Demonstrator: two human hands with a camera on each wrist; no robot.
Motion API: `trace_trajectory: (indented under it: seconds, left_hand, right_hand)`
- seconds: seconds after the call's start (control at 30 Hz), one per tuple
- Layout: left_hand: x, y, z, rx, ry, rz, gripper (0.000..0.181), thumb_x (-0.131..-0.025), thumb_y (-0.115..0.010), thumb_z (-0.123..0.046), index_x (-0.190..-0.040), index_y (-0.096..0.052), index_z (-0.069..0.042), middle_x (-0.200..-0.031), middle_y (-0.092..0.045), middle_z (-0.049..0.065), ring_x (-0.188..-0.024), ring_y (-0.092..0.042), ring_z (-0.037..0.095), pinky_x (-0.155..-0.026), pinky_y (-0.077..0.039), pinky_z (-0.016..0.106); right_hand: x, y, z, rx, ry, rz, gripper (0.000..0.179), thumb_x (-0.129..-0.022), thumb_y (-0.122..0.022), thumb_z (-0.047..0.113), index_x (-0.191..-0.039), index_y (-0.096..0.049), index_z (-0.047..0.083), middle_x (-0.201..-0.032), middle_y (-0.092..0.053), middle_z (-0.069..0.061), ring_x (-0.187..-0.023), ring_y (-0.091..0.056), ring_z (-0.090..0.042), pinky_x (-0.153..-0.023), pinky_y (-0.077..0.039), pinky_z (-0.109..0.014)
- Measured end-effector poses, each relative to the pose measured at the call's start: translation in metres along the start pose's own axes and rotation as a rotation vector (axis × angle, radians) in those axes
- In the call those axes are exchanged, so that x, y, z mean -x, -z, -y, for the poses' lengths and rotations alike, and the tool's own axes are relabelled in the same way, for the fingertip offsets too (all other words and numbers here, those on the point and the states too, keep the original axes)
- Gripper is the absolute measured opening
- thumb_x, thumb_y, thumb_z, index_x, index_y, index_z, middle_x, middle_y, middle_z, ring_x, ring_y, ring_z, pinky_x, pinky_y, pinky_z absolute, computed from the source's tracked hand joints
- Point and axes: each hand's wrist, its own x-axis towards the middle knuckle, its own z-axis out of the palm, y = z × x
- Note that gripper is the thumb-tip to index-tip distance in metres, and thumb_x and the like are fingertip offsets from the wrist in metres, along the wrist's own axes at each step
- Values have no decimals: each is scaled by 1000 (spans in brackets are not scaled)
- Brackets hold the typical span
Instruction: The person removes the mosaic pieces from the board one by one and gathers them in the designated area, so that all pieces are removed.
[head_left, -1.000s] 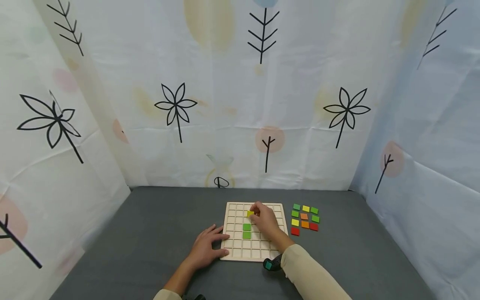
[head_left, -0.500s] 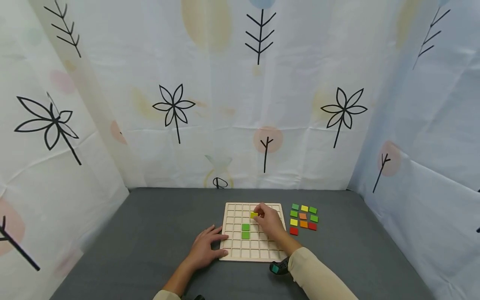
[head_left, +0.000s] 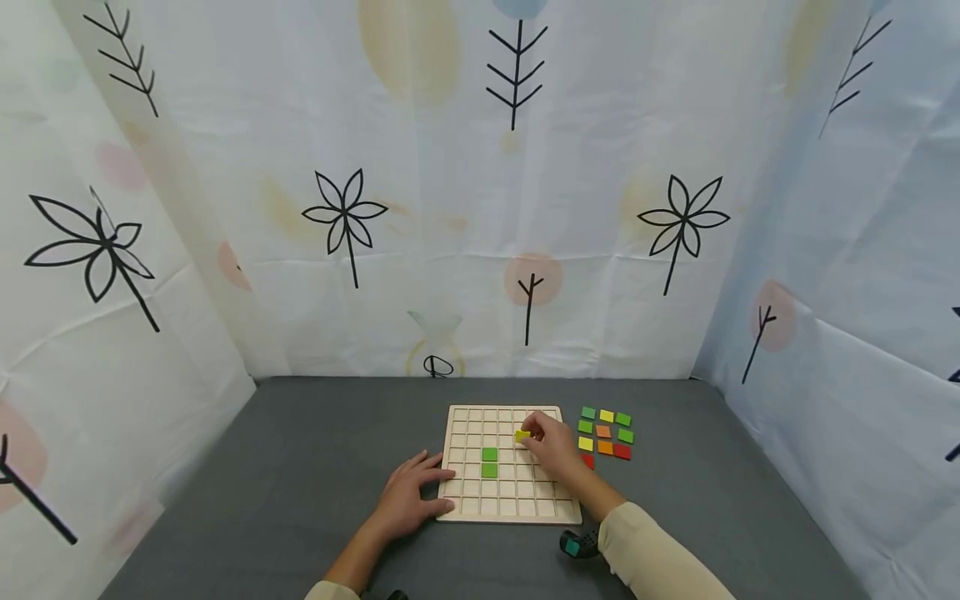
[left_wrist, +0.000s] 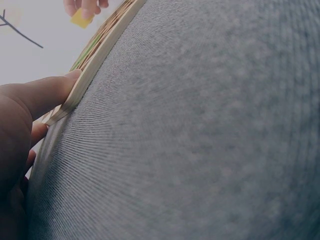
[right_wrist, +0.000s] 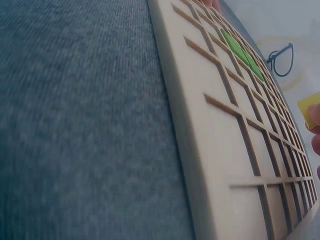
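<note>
A pale wooden grid board (head_left: 471, 492) lies flat on the table, with two green square tiles (head_left: 489, 470) in neighbouring cells of one column. My right hand (head_left: 553, 444) pinches a yellow square tile (head_left: 521, 436) between thumb and fingers, over the far right part of the board. In the right wrist view that yellow tile (right_wrist: 307, 105) is held above the grid, at the right edge. My left hand (head_left: 405, 497) rests at the board's left side, fingers fairly straight. Its thumb (left_wrist: 47, 92) touches the board's edge in the left wrist view.
Right of the board lie loose square tiles (head_left: 604, 447) in green, yellow, orange and red, in rough rows. Dark grey cloth (head_left: 337, 442) covers the table. White printed fabric (head_left: 450, 208) hangs behind and at both sides.
My right hand has moved to the right across the far part of the board, carrying the yellow tile. My left hand has stayed at the board's left edge.
</note>
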Motion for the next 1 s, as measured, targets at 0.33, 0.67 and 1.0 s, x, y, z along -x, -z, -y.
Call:
trace_trajectory:
  seconds: [0.33,0.67,1.0]
  left_hand:
    - [0,-2,0,-10,7,-2,46,-77,-79,-42,-117,-72,-23,-141,-52,8,-138,-34,38,-105,-22,66]
    - [0,-2,0,-16,17,5,46,-77,-79,-42,-117,-72,-22,-141,-52,8,-138,-34,39,-105,-21,66]
    - [-1,-2,2,-7,13,2,46,-77,-80,-42,-118,-72,-23,-141,-52,8,-137,-34,38,-105,-22,66]
  right_hand:
    - [10,15,-5,62,2,-12,17,-84,-74,3,-91,-63,14,-83,-58,8,-74,-53,-12,-66,-47,-30]
    - [18,28,-15,111,20,-35,19,-82,-75,1,-88,-62,13,-81,-57,6,-72,-52,-12,-65,-47,-31]
    - [27,43,-26,158,-9,-12,20,-81,-76,1,-90,-62,14,-82,-57,7,-71,-52,-10,-64,-46,-30]
